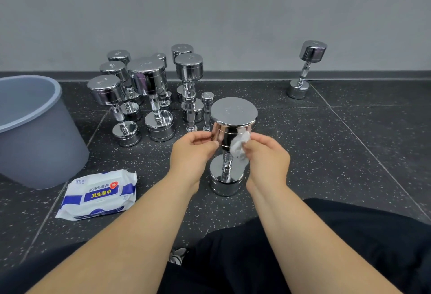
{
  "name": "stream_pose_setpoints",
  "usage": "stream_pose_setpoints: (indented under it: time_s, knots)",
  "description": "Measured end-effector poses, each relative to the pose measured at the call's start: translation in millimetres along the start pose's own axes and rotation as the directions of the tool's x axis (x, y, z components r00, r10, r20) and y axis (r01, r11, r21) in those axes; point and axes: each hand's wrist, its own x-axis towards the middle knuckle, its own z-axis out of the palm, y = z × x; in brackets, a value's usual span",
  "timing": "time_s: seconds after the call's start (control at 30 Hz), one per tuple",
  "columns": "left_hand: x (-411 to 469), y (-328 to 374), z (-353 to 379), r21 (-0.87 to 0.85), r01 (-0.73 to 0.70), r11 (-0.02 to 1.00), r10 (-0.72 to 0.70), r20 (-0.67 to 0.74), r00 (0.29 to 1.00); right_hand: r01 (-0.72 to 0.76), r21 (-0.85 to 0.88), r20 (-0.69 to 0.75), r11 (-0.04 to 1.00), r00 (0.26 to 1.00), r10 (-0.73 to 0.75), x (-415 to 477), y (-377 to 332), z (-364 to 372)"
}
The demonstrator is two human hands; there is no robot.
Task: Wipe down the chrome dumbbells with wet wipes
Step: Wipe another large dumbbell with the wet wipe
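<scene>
Dumbbell [234, 130] upright on floor [338, 158]; left hand [192, 152] grips its upper head at nine o'clock, right hand [267, 156] pinches crumpled wipe [239, 145] against it at three. Pack [98, 194] lies at seven.

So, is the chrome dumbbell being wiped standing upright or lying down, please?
Upright: the chrome dumbbell stands on its lower head, handle vertical.

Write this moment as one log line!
stage: wiping | left hand: holds dumbbell head | right hand: presses wipe on its side | dumbbell: upright
</scene>
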Motion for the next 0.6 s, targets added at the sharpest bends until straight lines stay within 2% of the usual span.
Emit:
stream_pose_setpoints:
  time_s: [0.1,0.2,0.27,0.37,0.43,0.5,0.6]
  knots:
    - [-0.6,0.4,0.6,-0.011,0.012,1.000,-0.012,-0.005,1.000,-0.120,0.145,0.000,0.982,0.993,0.121,9.9,-6.4,-2.2]
    - [-0.2,1.8,1.6,-0.023,0.022,0.999,-0.022,-0.004,1.000,-0.061,0.247,0.066,0.967,0.997,0.046,18.2,-23.1,-0.1]
    - [0.3,2.0,1.8,-0.016,0.023,1.000,-0.024,-0.013,1.000,-0.047,0.205,0.084,0.978,0.996,0.030,19.8,-21.5,2.4]
    - [0.3,1.4,2.9,-0.013,0.025,1.000,-0.026,-0.025,0.999,-0.120,0.136,0.071,0.983,0.991,0.111,19.3,-11.5,1.5]
    - [0.8,1.3,3.3,-0.017,0.031,0.999,-0.031,-0.032,0.999,-0.075,0.187,0.057,0.979,0.996,0.066,19.5,-17.6,2.4]
    - [1.9,1.5,3.6,-0.016,0.035,0.999,-0.035,-0.038,0.999,-0.003,0.221,0.115,0.975,0.993,-0.023,20.8,-24.0,6.7]
    - [2.2,2.3,4.9,-0.003,0.019,1.000,-0.019,-0.054,0.998,-0.062,0.164,0.132,0.985,0.990,0.041,21.7,-18.3,7.7]
